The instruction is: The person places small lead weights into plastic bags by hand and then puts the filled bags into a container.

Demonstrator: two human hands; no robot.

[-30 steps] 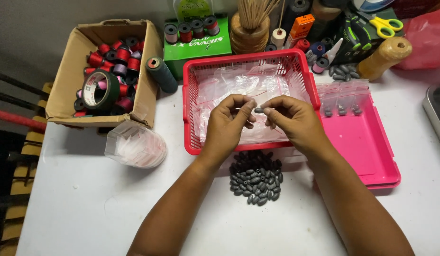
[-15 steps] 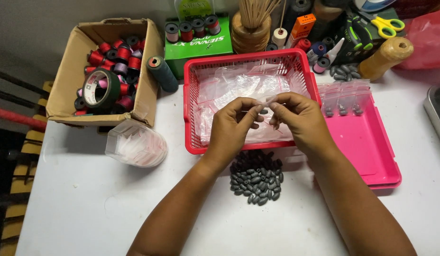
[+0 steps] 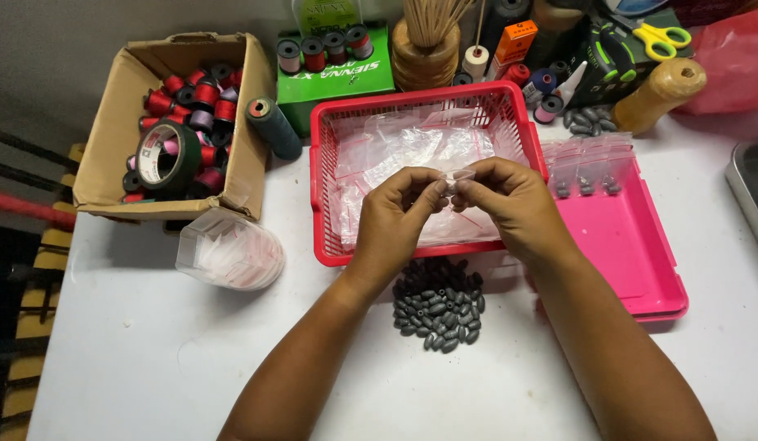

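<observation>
Small clear plastic bag [image 3: 459, 176] pinched between left hand [image 3: 399, 214] and right hand [image 3: 510, 208]: mostly covered by fingertips, contents unreadable. Near wall of red plastic mesh basket [image 3: 412, 106] blocked by both hands. Pile of dark grey oval sinkers [image 3: 438, 300] partly shadowed under wrists. Grey metal tray [image 3: 753, 196] cut off at right edge. Yellow-handled scissors [image 3: 661, 39] clipped at top.

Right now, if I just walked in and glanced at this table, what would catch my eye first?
Probably the bright red basket of clear little bags at the middle of the table, with the left hand and right hand pinching a small clear bag above it. Just in front lies a pile of dark oval weights, and at the far left a cardboard box of thread spools.
</observation>
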